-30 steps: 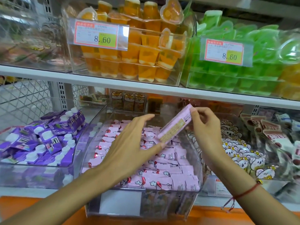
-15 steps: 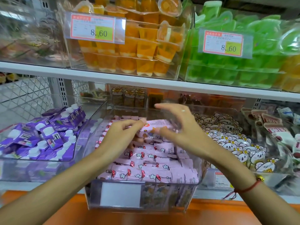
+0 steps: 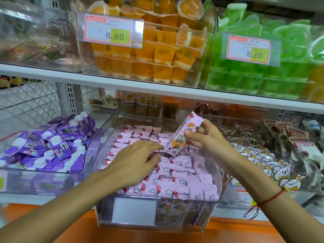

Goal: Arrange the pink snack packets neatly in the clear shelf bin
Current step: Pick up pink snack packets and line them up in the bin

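Shelf bin (image 3: 217,165): right hand (image 3: 208,139) pinches tilted packet (image 3: 182,135), long axis upper-right; left hand (image 3: 136,158) flat.

Packets (image 3: 177,183) fill the bin (image 3: 157,223) on the lower shelf, left hand (image 3: 135,160) flat on them, right hand (image 3: 208,139) lifting one packet (image 3: 184,134) above the pile, pouches (image 3: 50,146) to the left, jelly cups (image 3: 157,55) on the shelf above.

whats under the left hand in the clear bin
Under the left hand lie rows of pink snack packets filling the clear bin. The packets directly beneath the palm are covered, so how they lie cannot be seen. The right hand holds one raised packet.
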A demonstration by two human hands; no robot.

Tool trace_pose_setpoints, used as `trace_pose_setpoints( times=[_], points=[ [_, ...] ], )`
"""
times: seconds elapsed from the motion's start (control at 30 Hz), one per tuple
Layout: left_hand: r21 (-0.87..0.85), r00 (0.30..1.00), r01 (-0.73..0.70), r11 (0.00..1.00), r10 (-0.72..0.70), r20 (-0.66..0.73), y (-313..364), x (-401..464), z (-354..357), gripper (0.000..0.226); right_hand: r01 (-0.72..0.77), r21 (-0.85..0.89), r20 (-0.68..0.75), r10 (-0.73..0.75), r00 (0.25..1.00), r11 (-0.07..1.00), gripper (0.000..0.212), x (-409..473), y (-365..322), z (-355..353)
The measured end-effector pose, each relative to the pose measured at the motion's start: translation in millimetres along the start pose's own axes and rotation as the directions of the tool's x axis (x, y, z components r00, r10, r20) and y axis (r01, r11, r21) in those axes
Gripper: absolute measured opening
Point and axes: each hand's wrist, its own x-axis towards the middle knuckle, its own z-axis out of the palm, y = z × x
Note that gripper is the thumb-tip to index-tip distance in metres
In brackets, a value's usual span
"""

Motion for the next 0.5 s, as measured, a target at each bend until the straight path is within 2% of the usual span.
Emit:
trace_pose_setpoints(
  times=[0.1,0.2,0.27,0.4,0.5],
  points=[
    [0.062,0.996,-0.026,0.998,0.020,0.087,-4.1,0.2,4.2,0.039,0.024,-0.122,-0.052,-0.031,0.998,0.992,0.046,4.1,2.2,-0.5],
    [0.110,0.987,-0.032,0.993,0.015,0.157,-5.4,0.9,7.8,0.043,0.031,-0.308,-0.190,-0.094,0.977,0.951,0.036,14.5,-0.8,2.7],
    [0.109,0.987,-0.032,0.993,0.014,0.161,-5.7,1.2,8.1,0.043,0.035,-0.406,-0.233,-0.140,0.962,0.913,0.033,24.1,0.1,6.4],
    [0.090,0.988,-0.025,0.996,0.011,0.157,-6.3,0.8,8.2,0.043,0.056,-0.664,-0.061,-0.129,0.990,0.745,0.035,36.7,4.2,12.5],
    [0.080,0.989,-0.026,0.996,0.014,0.150,-7.6,1.4,9.3,0.043,0.214,-0.739,0.138,-0.168,0.976,0.639,0.033,38.7,1.2,12.7]
  ],
)
